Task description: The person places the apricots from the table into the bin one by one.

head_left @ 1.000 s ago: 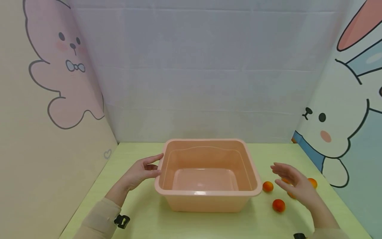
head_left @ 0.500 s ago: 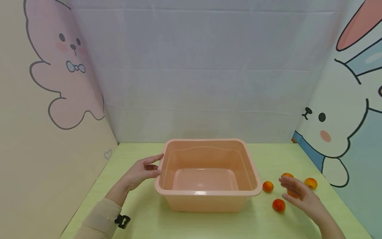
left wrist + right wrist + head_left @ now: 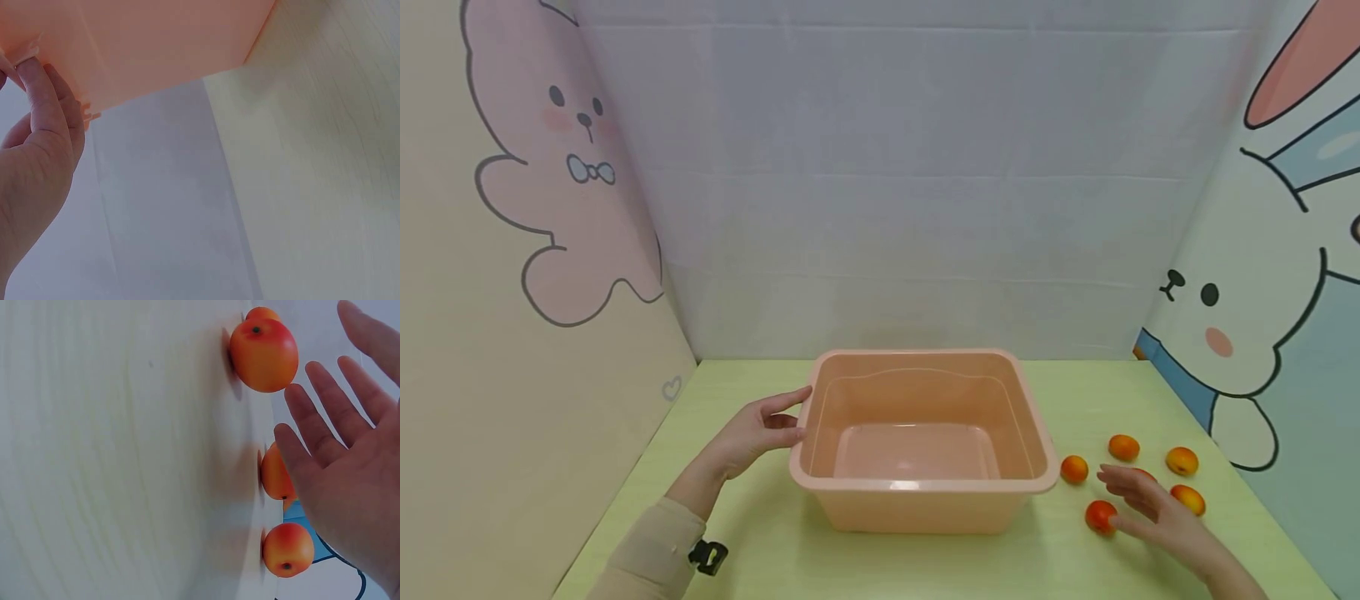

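A peach-coloured plastic basin (image 3: 917, 508) stands on the table in the head view, with nothing inside. My left hand (image 3: 758, 433) grips its left rim; in the left wrist view the fingers (image 3: 47, 103) curl under that rim. My right hand (image 3: 1165, 521) hovers palm-left among small round fruits, fingers spread and loosely bent, holding nothing. Its thumb overlaps a red fruit (image 3: 1100, 517) in the head view. An orange-red fruit (image 3: 264, 356) with a dark stem dimple shows just off the fingertips in the right wrist view. One fruit (image 3: 1145, 473) is partly hidden behind the hand.
An orange fruit (image 3: 1074, 469) lies close to the basin's right side. Farther right lie more orange fruits, one at the back (image 3: 1124, 447) and two near the right wall, a far one (image 3: 1182, 461) and a nearer one (image 3: 1188, 500). Cloth walls border the pale green table (image 3: 760, 550).
My right hand has moved slightly right, then lower and nearer the red fruit, uncovering some fruits behind it. The left hand and the basin have stayed put.
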`<control>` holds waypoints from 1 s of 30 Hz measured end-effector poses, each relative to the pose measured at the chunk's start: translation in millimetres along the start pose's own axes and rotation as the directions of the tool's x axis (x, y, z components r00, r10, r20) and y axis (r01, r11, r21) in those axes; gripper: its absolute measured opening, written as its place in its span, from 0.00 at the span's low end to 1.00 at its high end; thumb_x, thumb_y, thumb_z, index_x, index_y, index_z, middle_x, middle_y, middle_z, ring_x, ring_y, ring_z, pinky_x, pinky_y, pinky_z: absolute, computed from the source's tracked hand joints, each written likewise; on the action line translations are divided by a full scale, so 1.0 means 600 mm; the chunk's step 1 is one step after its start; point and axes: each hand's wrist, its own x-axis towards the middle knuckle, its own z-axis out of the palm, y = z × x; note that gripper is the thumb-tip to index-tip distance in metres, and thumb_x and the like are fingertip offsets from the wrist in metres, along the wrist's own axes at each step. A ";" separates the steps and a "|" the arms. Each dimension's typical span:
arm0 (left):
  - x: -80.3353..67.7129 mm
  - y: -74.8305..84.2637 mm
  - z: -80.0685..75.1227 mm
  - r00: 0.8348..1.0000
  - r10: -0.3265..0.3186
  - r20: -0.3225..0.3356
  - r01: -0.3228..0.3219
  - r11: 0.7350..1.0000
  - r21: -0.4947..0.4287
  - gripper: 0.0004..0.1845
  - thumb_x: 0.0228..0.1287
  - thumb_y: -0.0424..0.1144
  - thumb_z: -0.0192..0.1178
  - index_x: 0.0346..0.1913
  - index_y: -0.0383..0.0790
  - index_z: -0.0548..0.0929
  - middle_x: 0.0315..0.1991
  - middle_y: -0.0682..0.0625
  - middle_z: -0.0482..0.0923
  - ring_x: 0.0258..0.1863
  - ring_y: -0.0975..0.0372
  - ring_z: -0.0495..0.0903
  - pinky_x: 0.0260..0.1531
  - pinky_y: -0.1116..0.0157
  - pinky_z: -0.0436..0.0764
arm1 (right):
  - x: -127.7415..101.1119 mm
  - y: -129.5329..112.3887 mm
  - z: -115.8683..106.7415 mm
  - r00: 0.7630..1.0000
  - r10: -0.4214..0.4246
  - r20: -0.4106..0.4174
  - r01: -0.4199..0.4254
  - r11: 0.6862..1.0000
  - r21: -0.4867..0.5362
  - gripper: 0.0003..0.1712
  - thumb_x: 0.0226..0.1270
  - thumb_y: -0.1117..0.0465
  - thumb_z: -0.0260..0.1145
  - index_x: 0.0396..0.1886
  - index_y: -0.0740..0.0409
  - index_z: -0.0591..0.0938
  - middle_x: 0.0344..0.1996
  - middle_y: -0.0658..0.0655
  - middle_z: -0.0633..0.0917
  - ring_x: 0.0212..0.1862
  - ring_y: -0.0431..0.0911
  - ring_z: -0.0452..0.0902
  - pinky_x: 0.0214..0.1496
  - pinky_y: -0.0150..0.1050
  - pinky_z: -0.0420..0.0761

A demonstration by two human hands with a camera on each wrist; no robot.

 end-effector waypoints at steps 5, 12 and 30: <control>-0.001 0.000 0.000 1.000 -0.006 -0.001 0.006 1.000 0.009 0.39 0.63 0.33 0.68 0.74 0.33 0.62 0.65 0.33 0.68 0.45 0.61 0.79 0.47 0.64 0.82 | 0.002 0.011 0.000 0.999 -0.004 0.045 0.004 1.000 -0.018 0.36 0.68 0.58 0.68 0.69 0.68 0.66 0.61 0.71 0.74 0.51 0.21 0.67 0.52 0.22 0.72; -0.001 0.003 0.000 1.000 -0.003 0.001 0.003 1.000 0.016 0.39 0.63 0.33 0.68 0.74 0.32 0.62 0.66 0.32 0.67 0.46 0.60 0.80 0.47 0.64 0.82 | 0.002 0.031 -0.001 0.993 -0.041 0.110 0.041 0.999 0.000 0.35 0.67 0.61 0.69 0.68 0.71 0.67 0.61 0.74 0.73 0.51 0.23 0.70 0.50 0.24 0.74; -0.002 0.001 -0.002 1.000 -0.010 0.003 0.010 1.000 0.000 0.39 0.63 0.32 0.67 0.74 0.32 0.62 0.63 0.31 0.70 0.48 0.59 0.80 0.47 0.63 0.82 | 0.002 0.040 0.000 0.993 -0.011 0.113 0.020 0.997 -0.078 0.33 0.63 0.55 0.72 0.64 0.65 0.75 0.59 0.66 0.78 0.52 0.20 0.67 0.51 0.21 0.70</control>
